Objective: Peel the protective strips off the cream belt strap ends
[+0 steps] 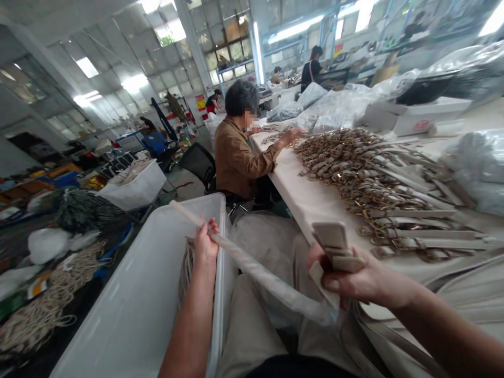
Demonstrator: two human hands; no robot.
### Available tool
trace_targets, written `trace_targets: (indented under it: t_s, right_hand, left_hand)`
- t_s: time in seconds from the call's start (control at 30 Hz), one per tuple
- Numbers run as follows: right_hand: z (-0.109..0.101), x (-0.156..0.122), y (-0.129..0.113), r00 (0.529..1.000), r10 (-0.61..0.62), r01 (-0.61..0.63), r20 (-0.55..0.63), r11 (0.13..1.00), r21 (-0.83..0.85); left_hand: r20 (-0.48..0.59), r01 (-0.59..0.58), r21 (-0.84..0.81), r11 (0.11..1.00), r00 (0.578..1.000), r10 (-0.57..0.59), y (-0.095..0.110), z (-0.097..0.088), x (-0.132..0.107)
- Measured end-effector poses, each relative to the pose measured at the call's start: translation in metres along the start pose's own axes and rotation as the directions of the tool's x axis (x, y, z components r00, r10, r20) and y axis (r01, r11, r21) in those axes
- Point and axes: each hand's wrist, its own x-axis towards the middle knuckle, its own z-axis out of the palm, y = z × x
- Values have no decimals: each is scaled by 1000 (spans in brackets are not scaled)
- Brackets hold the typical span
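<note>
My left hand (205, 242) is closed round a long pale strap (252, 268) above the rim of a white plastic bin (129, 294). The strap runs down to the right, across my lap, to my right hand (354, 281). My right hand grips folded pale strap ends (334, 245) at the edge of the white table (307, 199). A few straps lie inside the bin, just under my left hand.
A big heap of straps with gold buckles (378, 178) covers the table. A person in a brown jacket (236, 152) sits at the table's far end, hand on the heap. Plastic bags (476, 168) and a white box (413, 115) lie behind. Cord piles (47, 299) cover the floor left.
</note>
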Motion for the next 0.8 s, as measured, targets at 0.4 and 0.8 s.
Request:
trace_targets:
  t_s: [0.4, 0.8]
  right_hand:
    - [-24, 49, 46, 913, 116, -33, -390, 977, 212]
    - [-47, 59, 63, 824, 168, 55, -541, 926, 373]
  left_hand:
    - [443, 173, 555, 814, 767, -465, -105, -20, -119]
    - [523, -25, 690, 723, 707, -475, -117, -30, -123]
